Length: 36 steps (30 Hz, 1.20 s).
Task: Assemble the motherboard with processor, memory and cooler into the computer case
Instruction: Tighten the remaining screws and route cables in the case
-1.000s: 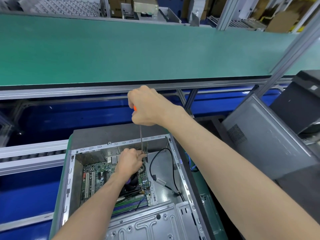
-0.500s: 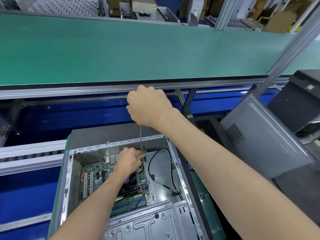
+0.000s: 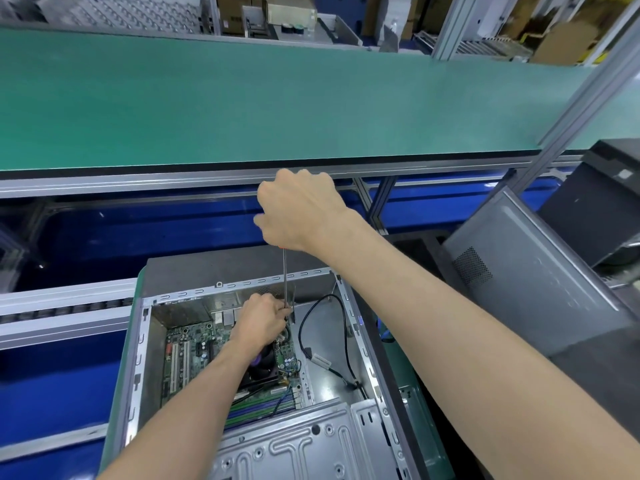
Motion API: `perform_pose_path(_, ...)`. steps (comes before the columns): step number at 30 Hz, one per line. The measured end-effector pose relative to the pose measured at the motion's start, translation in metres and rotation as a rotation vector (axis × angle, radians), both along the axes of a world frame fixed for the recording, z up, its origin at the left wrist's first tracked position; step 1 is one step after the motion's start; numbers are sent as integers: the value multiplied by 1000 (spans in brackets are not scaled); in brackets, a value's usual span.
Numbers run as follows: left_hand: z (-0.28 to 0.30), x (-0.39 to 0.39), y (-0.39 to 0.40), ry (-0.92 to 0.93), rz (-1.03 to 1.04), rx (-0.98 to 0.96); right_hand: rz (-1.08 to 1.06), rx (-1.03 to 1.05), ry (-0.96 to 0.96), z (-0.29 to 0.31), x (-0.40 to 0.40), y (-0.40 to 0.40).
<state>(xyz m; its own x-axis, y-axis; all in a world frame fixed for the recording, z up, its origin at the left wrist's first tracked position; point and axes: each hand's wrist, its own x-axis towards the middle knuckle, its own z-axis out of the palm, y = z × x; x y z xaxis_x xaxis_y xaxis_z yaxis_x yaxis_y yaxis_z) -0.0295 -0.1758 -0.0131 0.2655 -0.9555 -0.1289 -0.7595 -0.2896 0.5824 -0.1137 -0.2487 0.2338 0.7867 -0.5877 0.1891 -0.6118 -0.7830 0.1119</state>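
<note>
Green matte table point(image 3: 242, 109) w/ aluminium rails backs an open grey steel computer case point(image 3: 239, 268). Right hand point(image 3: 299, 211), grip closed round a screwdriver point(image 3: 285, 278) w/ thin upright shaft; left hand point(image 3: 261, 322) pinches its tip just above the green motherboard point(image 3: 194, 351) lying flat inside the case.

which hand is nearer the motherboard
Left. The left hand is down inside the case, just over the motherboard, steadying the screwdriver shaft. The right hand is well above, holding the screwdriver's grip.
</note>
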Motion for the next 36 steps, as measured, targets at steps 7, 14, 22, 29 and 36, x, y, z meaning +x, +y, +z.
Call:
perform_pose_path(7, -3, 1, 1, 13, 21, 12, 12, 116, 14, 1, -1, -2)
perform_pose_path(14, -2, 1, -1, 25, 17, 17, 59, 248, 22, 8, -6, -8)
perform_pose_path(22, -3, 3, -3, 18, 6, 50, -38, 51, 6, 1, -3, -8)
perform_pose_path(29, -1, 2, -2, 40, 21, 57, 49, 358, -42, 8, -1, -6)
perform_pose_path(36, 4, 0, -2, 40, 28, 84, 5, 159, -20, 2, 1, -8)
